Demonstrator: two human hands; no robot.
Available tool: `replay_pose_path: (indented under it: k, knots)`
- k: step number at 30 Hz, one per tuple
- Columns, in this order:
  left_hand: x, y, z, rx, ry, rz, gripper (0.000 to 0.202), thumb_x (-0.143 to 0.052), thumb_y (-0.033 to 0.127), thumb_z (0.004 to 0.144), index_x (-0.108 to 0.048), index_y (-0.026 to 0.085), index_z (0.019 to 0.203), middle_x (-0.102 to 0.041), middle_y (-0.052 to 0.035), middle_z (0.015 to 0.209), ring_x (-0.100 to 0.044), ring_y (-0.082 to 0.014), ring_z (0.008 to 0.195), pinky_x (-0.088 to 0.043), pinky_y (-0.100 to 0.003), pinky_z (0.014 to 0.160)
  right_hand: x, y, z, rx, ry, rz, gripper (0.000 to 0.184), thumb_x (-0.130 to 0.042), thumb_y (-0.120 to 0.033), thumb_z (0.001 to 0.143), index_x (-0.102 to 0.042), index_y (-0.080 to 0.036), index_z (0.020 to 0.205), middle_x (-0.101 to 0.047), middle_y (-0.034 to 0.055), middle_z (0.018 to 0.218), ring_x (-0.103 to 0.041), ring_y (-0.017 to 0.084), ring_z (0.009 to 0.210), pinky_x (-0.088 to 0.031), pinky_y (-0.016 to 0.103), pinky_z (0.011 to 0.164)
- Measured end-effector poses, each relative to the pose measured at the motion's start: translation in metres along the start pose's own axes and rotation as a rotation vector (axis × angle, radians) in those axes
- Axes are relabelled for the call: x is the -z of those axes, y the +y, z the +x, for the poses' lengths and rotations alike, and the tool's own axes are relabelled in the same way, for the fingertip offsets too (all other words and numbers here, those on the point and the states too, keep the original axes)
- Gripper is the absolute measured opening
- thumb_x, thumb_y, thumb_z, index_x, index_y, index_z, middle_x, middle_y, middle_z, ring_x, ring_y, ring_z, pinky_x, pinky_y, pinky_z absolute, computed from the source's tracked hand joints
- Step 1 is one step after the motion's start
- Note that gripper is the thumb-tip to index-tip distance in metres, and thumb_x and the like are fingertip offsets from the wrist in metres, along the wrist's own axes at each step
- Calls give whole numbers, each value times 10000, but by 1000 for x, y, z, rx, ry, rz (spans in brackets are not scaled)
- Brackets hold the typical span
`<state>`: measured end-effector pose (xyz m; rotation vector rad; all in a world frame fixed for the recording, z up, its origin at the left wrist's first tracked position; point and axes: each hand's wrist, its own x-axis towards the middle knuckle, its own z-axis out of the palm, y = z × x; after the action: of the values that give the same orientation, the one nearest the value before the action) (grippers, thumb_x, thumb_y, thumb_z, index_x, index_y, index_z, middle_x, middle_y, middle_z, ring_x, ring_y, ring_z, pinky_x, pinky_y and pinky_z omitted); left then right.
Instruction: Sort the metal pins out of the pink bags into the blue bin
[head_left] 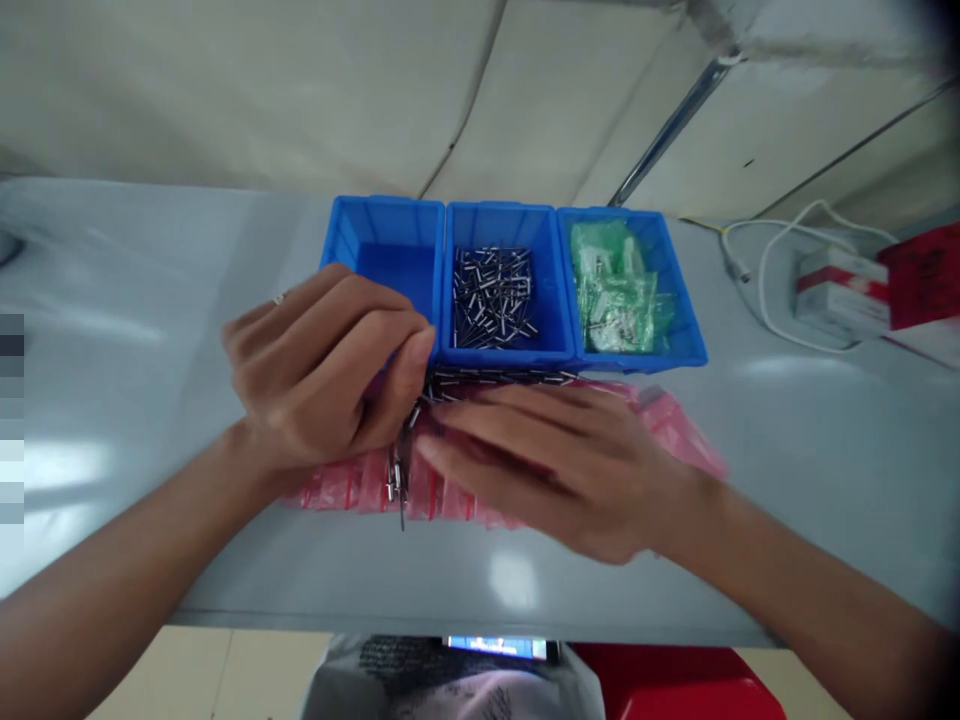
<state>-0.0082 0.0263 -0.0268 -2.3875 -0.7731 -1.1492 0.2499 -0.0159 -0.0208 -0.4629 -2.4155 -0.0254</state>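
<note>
Steel rivets [395,478] pinched by the left hand [322,375] above pink plastic bags [450,500], three blue plastic bins [390,215] just beyond

Seen from above, both hands work at the near edge of the bins on a pale grey table [135,300]. The left hand, wearing a ring [279,297], has its fingers curled and its thumb pressed toward them, pinching a small bunch of rivets that hang down over the bags. The right hand [551,470] is blurred, its fingers lying together and nearly flat over the bags, close beside the left thumb. A neat row of rivets [502,378] lies along the top of the bags, touching the front of the middle bin.

The bins stand side by side. The left hand blocks a front corner of the leftmost one. The middle bin [502,285] holds a loose heap of rivets; the right bin [630,290] holds small green plastic packets [611,290] with metal pieces inside.

To the right, a white cable [780,270] curls near white boxes with red stripes [840,295] and a red card [926,275]. Below the table edge are a red stool [667,685] and a printed white bag [450,685] with a lit screen [495,647] on it.
</note>
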Motion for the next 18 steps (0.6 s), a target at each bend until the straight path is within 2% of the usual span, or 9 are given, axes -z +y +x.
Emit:
replay_pose_path:
  k: [2, 4, 6, 8, 10, 14, 16, 18]
  knots:
    - [0, 0, 0, 9, 6, -5, 74, -697, 120, 963, -742, 169, 996, -784, -52, 856, -678, -191, 738, -488, -354, 625, -8, -4, 7, 181, -92, -43, 283, -609, -192, 1094, -833, -140, 1259, -874, 96, 1211, -788, 203, 951, -652, 362, 746]
    - [0, 0, -1, 23, 8, -7, 77, -690, 115, 966, -742, 170, 982, -779, -47, 847, -680, -183, 741, -475, -348, 627, -16, -10, 15, 307, -170, -70, 313, -564, -213, 1077, -866, -140, 1115, -869, 126, 1186, -776, 218, 923, -617, 371, 706]
    - [0, 0, -2, 35, 6, -7, 74, -686, 115, 969, -734, 172, 970, -780, -45, 844, -684, -180, 747, -468, -345, 619, -25, -16, 23, 407, -206, -83, 304, -570, -203, 1028, -850, -155, 920, -855, 130, 1051, -756, 221, 861, -559, 361, 639]
    - [0, 0, -2, 43, 7, -2, 79, -675, 117, 979, -722, 180, 965, -780, -35, 844, -686, -177, 754, -466, -338, 607, -33, -19, 29, 465, -201, -84, 290, -583, -192, 995, -782, -179, 783, -788, 97, 876, -704, 203, 773, -460, 340, 564]
    - [-1, 0, -2, 55, 10, -2, 84, -666, 124, 992, -718, 186, 968, -778, -27, 847, -691, -174, 757, -473, -337, 605, -38, -20, 33, 466, -190, -87, 277, -598, -191, 996, -754, -183, 768, -721, 74, 805, -660, 186, 741, -401, 327, 548]
    - [0, 5, 0, 105, 32, -16, 111, -660, 147, 1022, -710, 202, 940, -767, -11, 834, -692, -160, 744, -494, -339, 616, -33, -12, 35, 385, -127, -49, 240, -599, -162, 1025, -789, -173, 878, -740, 61, 830, -640, 169, 742, -422, 329, 554]
    - [2, 8, 2, 199, 65, -26, 160, -623, 144, 1057, -690, 216, 931, -755, 7, 829, -688, -136, 744, -529, -328, 658, -21, -4, 34, 333, -89, -15, 240, -585, -147, 1059, -801, -168, 957, -801, 67, 927, -670, 171, 787, -468, 338, 574]
    - [4, 10, 3, 285, 98, -45, 213, -561, 133, 1095, -680, 235, 952, -758, 25, 845, -694, -116, 752, -569, -322, 708, -8, 4, 32, 221, -63, 5, 219, -593, -157, 1107, -811, -146, 1082, -830, 71, 1038, -722, 170, 901, -564, 339, 680]
